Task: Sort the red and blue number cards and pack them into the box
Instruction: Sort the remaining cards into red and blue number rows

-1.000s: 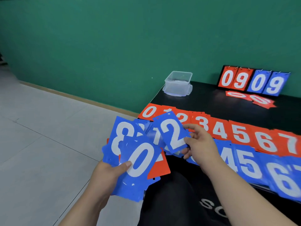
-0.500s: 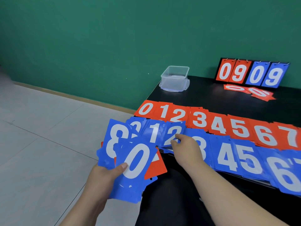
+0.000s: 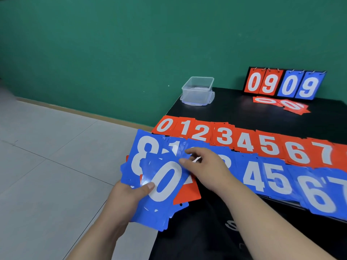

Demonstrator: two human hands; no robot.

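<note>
A person's left hand [image 3: 129, 194] grips a fan of blue cards [image 3: 165, 182] well in front of the clear box [image 3: 198, 91]. The right hand [image 3: 204, 166] touches the fan, its grip unclear. Nearer the box, a red row [image 3: 244, 139] lines the counter [image 3: 234, 109].

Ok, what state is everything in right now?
left hand: grips fanned cards, blue 0 on top
right hand: over the fan, grasp unclear
box: open, seemingly empty
red row: face up, 0 to 7
blue row: face up, partly hidden
scoreboard: upright, reads 0909
</note>
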